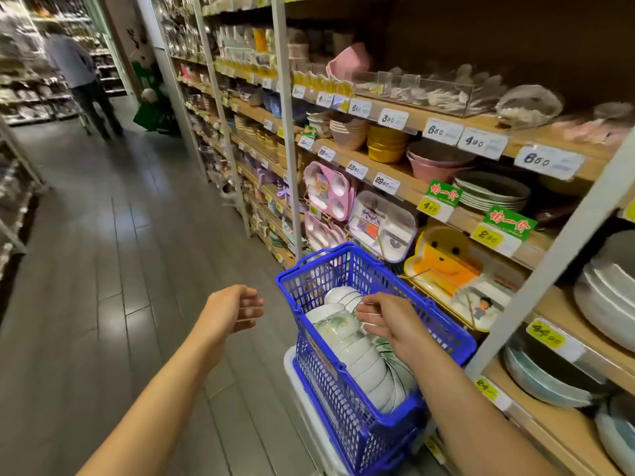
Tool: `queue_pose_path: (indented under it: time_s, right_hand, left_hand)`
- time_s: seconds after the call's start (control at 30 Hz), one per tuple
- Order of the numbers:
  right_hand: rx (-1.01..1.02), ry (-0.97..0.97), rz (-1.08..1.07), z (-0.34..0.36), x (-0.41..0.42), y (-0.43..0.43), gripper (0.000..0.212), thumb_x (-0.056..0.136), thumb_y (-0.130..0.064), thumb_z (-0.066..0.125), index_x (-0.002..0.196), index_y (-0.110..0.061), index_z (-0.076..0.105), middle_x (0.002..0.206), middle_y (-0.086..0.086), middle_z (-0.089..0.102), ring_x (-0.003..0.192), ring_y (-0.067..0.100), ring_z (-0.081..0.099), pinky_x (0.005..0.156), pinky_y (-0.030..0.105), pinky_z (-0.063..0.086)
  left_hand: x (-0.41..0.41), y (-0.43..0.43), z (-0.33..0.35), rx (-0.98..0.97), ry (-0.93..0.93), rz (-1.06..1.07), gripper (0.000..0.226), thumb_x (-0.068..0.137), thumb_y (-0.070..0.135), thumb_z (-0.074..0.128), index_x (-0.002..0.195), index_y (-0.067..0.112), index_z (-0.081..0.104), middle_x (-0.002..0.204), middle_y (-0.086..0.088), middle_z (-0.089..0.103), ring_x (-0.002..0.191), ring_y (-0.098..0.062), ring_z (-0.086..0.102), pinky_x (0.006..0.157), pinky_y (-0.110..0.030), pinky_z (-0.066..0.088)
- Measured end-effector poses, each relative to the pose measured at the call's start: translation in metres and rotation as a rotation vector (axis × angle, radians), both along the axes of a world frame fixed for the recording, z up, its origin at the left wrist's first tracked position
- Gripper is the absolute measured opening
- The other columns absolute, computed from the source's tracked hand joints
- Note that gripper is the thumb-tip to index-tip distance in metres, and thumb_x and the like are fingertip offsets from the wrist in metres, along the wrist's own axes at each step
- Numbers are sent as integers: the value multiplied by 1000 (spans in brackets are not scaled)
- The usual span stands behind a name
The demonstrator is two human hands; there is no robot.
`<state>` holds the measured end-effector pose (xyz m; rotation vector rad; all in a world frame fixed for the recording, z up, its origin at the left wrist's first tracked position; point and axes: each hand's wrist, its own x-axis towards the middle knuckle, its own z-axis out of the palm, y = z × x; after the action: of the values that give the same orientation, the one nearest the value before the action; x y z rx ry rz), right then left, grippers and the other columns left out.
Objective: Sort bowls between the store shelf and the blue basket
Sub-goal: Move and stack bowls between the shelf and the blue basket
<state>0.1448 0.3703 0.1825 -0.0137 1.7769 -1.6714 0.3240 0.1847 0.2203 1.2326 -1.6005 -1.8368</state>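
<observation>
A blue basket (347, 400) stands on the aisle floor against the store shelf (405, 187). Inside it lie white bowls (357, 355) stacked on their sides, some with a green leaf pattern. My right hand (388, 321) hovers over the basket just above the bowls, fingers loosely curled and holding nothing. My left hand (230, 310) hangs in the air left of the basket, fingers relaxed and empty. Pink bowls (436, 163), yellow bowls (386, 144) and stacked plates (491, 194) sit on the shelf boards to the right.
Children's divided trays (381, 225) lean on the shelf right behind the basket. A shelf upright (563, 249) runs close to the basket's right. A person (79, 77) stands far down the aisle. Wood floor (120, 252) stretches on the left.
</observation>
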Motion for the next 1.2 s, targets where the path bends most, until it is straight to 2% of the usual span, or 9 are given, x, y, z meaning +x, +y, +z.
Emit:
queue_pose_path:
  time_s: [0.2,0.33,0.47,0.63,0.8,0.93,1.0,1.07,1.2]
  right_hand:
    - [144,-7,36,-63,-52,-81,18,90,-8,53,73,-10,60,64,3,58,50,10,52,44,20,37]
    - [267,49,33,-99,-89,-117,19,90,-10,49,74,-10,59,80,12,58,71,24,55,62,31,41]
    - [518,189,144,-126,-118,-133,35,100,-8,36,124,4,57,128,23,58,119,32,56,90,32,44]
    - [728,184,306,-159,-136,-144,37,99,-17,38,122,3,59,128,22,58,118,34,55,93,32,44]
    - [873,222,367,-184,-140,-158,39,98,-27,43,126,-4,59,132,19,57,120,34,55,90,29,45]
    - [968,221,364,-203,-143,-171,35,93,-25,48,120,-10,63,127,15,62,117,31,57,88,30,47]
    - [1039,229,365,-212,-143,-178,34,92,-26,48,119,-13,64,128,12,61,119,30,55,95,34,47]
    - [1117,214,371,-222,-142,-189,33,91,-22,50,118,-12,65,127,12,61,121,31,53,97,37,45]
    - [1185,159,319,-236,-139,-208,37,90,-6,49,125,-4,58,130,16,58,124,33,49,100,41,43]
  left_hand:
    - [-49,-72,-46,-2,-142,-39,16,92,13,46,89,12,62,71,-2,64,68,-22,60,66,-29,47]
    - [-99,-98,-71,-16,-228,-154,15,94,13,48,86,11,61,77,-5,64,68,-21,61,66,-28,47]
    - [-149,-109,-95,-35,-310,-277,17,92,12,47,84,10,61,80,-5,65,71,-20,62,69,-29,46]
    - [-211,-120,-130,-67,-443,-431,19,94,10,46,79,11,57,80,-9,60,69,-22,56,61,-27,44]
    - [-258,-135,-177,-265,-660,-672,18,92,9,45,81,1,57,88,-25,57,81,-32,55,79,-44,47]
    - [-285,-142,-213,-410,-794,-923,22,94,17,47,98,4,64,103,-15,64,108,-32,59,76,-31,38]
    - [-297,-146,-231,-409,-816,-1005,26,94,22,51,108,3,63,108,-5,59,115,-31,57,88,-31,43]
    - [-307,-152,-255,-363,-823,-1149,34,96,20,53,120,-2,59,123,-16,61,121,-34,55,98,-37,43]
    - [-314,-153,-286,-278,-831,-1358,37,93,11,54,128,-1,52,126,-22,59,116,-34,58,92,-34,45]
